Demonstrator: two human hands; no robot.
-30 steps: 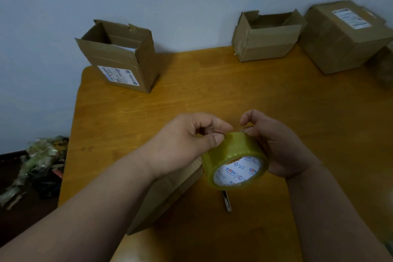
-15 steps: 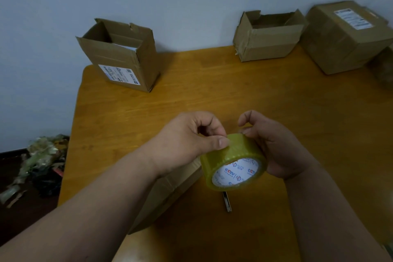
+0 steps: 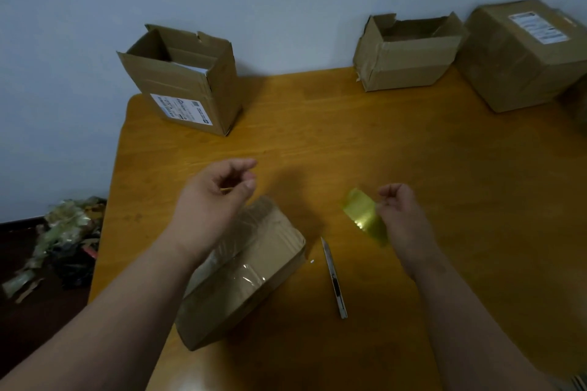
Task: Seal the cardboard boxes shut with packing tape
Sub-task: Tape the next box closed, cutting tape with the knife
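Wooden table, boxes along the wall. Right hand grips tape roll; left hand pinches, apparently on the tape end, above closed box.

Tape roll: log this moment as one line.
right hand: grips tape roll | left hand: pinches tape end, pulled aside | closed box: under left wrist | utility knife: on table

No lettering can be read. A white shipping label with small dark print and a barcode is stuck to the front of the open box at the table's far left corner. A second white label lies on top of the closed box at the table's far right corner; its print is blurred too.
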